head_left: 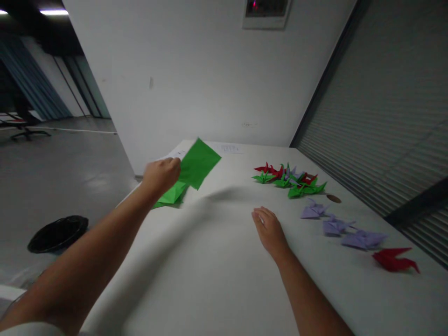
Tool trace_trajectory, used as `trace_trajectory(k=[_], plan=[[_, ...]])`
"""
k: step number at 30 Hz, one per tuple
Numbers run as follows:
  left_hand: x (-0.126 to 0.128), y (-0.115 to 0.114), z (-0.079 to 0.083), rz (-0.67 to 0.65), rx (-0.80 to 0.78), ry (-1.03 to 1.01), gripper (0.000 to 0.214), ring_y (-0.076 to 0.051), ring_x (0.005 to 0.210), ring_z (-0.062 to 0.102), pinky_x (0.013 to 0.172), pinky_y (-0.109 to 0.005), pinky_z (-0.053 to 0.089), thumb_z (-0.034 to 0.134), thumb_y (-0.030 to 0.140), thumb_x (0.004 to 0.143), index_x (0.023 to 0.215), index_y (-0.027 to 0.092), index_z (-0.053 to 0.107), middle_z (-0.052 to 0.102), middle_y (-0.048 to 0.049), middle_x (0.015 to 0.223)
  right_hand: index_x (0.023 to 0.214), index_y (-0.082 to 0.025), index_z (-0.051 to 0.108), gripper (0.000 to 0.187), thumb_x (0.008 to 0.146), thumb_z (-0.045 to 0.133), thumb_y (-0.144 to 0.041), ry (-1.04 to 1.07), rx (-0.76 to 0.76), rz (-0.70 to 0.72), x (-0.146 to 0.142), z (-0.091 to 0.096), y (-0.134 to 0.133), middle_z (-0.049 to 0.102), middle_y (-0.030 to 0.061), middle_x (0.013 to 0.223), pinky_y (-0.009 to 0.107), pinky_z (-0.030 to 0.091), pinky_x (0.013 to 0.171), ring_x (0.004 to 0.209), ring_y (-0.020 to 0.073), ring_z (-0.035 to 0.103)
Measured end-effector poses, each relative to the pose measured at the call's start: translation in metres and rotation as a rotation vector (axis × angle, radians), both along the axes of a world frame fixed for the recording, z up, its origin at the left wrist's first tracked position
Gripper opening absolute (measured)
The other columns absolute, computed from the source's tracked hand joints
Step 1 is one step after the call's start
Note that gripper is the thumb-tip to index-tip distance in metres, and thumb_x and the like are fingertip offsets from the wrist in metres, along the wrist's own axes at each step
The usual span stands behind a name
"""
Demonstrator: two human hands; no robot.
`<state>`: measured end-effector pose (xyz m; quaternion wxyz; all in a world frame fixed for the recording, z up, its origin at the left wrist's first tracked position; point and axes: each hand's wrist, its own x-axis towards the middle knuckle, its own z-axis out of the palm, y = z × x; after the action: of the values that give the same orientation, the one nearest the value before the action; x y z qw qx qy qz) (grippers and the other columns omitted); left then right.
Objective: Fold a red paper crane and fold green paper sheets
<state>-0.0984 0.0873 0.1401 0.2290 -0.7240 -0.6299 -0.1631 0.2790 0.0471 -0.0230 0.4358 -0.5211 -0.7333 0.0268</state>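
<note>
A square sheet of green origami paper (199,163) is pinched by one corner in my left hand (163,176), raised above the white table (210,280). Beneath it and partly behind that hand lie more green paper sheets (173,193). My right hand (269,229) is over the middle of the table, fingers loosely bent, thumb a little apart from them, and nothing in it. Closest on its right are several folded purple paper cranes (334,226) in a slanting row, ending with a red paper crane (394,259).
Several green, red and purple cranes (290,179) cluster at the back right, near a round brown spot (333,199) on the table. Printed papers (229,149) lie along the wall (196,84). Slatted blinds (385,116) border the right side. A black bin (58,233) stands on the floor at left.
</note>
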Motion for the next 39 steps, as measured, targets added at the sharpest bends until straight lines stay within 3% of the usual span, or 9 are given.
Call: trace_trajectory(k=[3,6,13,18,23,26,31,35,39], plan=[[-0.025,0.002,0.038,0.078,0.082,0.008,0.039,-0.028,0.088,0.066,0.081,-0.045,0.048,0.032,0.026,0.105,0.103,0.015,0.07,0.071,-0.0153,0.104,0.101,-0.02,0.077,0.055,0.104,0.039,-0.06,0.005,0.0,0.016,-0.001,0.002,-0.001,0.078,0.0153,0.105,0.053,0.051,0.105,0.11,0.0322,0.068],[-0.039,-0.005,0.042,0.087,0.087,0.085,0.039,-0.031,0.101,0.065,0.085,-0.045,0.048,0.031,0.025,0.104,0.108,0.016,0.069,0.069,-0.017,0.12,0.099,-0.02,0.076,0.053,0.104,0.04,-0.06,0.008,-0.013,0.04,-0.002,0.004,-0.001,0.078,0.0146,0.104,0.052,0.051,0.104,0.107,0.0314,0.069],[-0.062,-0.006,-0.047,-0.008,-0.255,0.162,0.025,-0.028,0.078,0.07,0.071,-0.036,0.051,0.046,0.015,0.093,0.092,0.014,0.071,0.073,-0.0158,0.093,0.097,-0.022,0.076,0.042,0.102,0.045,-0.051,0.019,-0.081,0.068,-0.007,0.007,-0.006,0.078,0.0125,0.104,0.052,0.05,0.106,0.109,0.0307,0.068],[-0.076,-0.013,-0.094,0.047,-0.465,0.076,0.024,-0.029,0.075,0.07,0.069,-0.035,0.052,0.055,0.033,0.093,0.081,0.016,0.068,0.071,-0.0125,0.084,0.096,-0.024,0.074,0.033,0.101,0.048,-0.044,0.028,-0.089,0.07,-0.007,0.015,-0.008,0.077,0.0104,0.104,0.048,0.052,0.103,0.109,0.029,0.068],[-0.032,-0.03,-0.088,-0.108,-0.346,0.106,0.032,-0.027,0.075,0.068,0.065,-0.033,0.05,0.054,0.043,0.095,0.088,0.016,0.069,0.072,-0.0123,0.086,0.104,-0.018,0.072,0.024,0.097,0.056,-0.034,-0.163,-0.197,0.006,0.003,0.025,0.016,0.076,0.0121,0.11,0.04,0.052,0.1,0.106,0.0259,0.069],[0.019,-0.047,-0.087,-0.339,-0.333,0.139,0.026,-0.025,0.071,0.068,0.064,-0.033,0.05,0.049,0.028,0.096,0.084,0.016,0.069,0.071,-0.0117,0.08,0.111,-0.015,0.072,0.025,0.093,0.063,-0.03,-0.346,-0.295,-0.089,0.019,0.031,0.044,0.073,0.0143,0.119,0.038,0.047,0.106,0.115,0.0259,0.067],[0.088,-0.083,-0.122,-0.656,-0.342,0.118,0.015,-0.019,0.062,0.065,0.06,-0.03,0.048,0.056,0.024,0.091,0.081,0.018,0.065,0.068,-0.0071,0.074,0.106,-0.009,0.073,0.022,0.087,0.066,-0.017,-0.376,-0.345,-0.266,0.073,0.046,0.096,0.071,0.0222,0.118,0.044,0.043,0.107,0.12,0.0328,0.063],[0.101,-0.094,-0.153,-0.735,-0.336,0.067,0.008,-0.019,0.061,0.064,0.058,-0.029,0.048,0.06,0.021,0.087,0.08,0.018,0.063,0.066,-0.0062,0.072,0.101,-0.004,0.074,0.021,0.087,0.061,-0.011,-0.372,-0.374,-0.316,0.108,0.061,0.139,0.07,0.0254,0.114,0.039,0.044,0.101,0.112,0.0311,0.066],[0.098,-0.092,-0.162,-0.755,-0.332,0.006,0.007,-0.019,0.06,0.064,0.056,-0.029,0.047,0.062,0.021,0.085,0.079,0.019,0.06,0.066,-0.0054,0.072,0.118,-0.005,0.072,0.035,0.085,0.062,-0.01,-0.33,-0.317,-0.265,0.104,0.066,0.186,0.07,0.0237,0.12,0.038,0.045,0.1,0.113,0.0306,0.066]])
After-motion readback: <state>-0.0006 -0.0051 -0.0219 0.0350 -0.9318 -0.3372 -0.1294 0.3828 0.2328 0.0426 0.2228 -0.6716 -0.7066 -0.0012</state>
